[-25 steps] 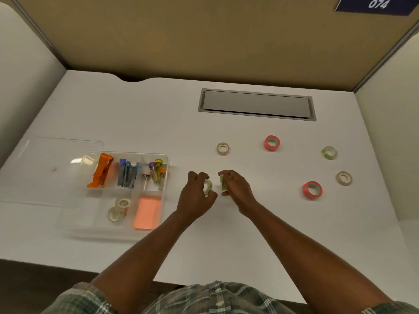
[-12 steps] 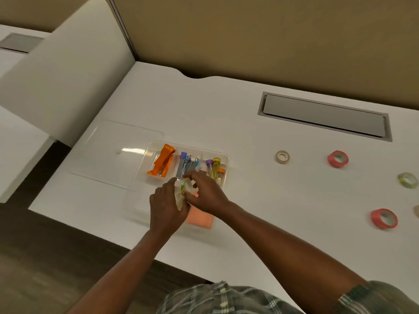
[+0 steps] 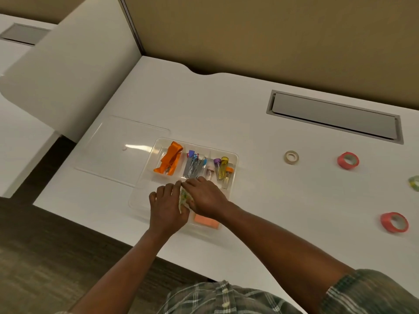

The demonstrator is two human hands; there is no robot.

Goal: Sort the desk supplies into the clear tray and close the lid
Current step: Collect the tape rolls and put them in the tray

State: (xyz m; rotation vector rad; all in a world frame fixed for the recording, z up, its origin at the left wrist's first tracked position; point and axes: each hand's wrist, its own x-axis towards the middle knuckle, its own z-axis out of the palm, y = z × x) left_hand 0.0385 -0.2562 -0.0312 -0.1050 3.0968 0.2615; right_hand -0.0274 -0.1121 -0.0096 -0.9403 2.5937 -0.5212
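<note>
Reaching together over the clear tray point(image 3: 234, 157) at the centre of the frame, both hands meet above its lower compartments. The left hand point(image 3: 166, 208) and the right hand point(image 3: 205, 197) each curl their fingers point(image 3: 179, 184) inward around pale rolls of tape point(image 3: 184, 198) with a green-and-yellow print, which show only as a sliver in the gap between the two palms; how many rolls are there I cannot tell. The fingertips of both hands touch each other just below the tray's upper row.

That upper row holds three compartments: an orange stapler point(image 3: 170, 160) on the left, a cluster of metal binder clips point(image 3: 194, 165) with coloured ends in the middle, and small glass vials point(image 3: 223, 169) with coloured caps on the right. A pad of orange sticky notes point(image 3: 206, 220) lies in the lower right compartment, partly covered by the right wrist.

The clear lid point(image 3: 122, 150) lies flat on the white bench point(image 3: 260, 189), to the left of the tray and overlapped by its edge.

Well apart, toward the right of the frame, loose rolls lie on the bench: a beige tape roll point(image 3: 291, 157), a red tape roll point(image 3: 348, 160) further right, a second red roll point(image 3: 394, 222) lower down, and a greenish roll point(image 3: 415, 182) cut off by the right edge. A grey cable hatch point(image 3: 335, 117) is set into the bench at the upper right.
</note>
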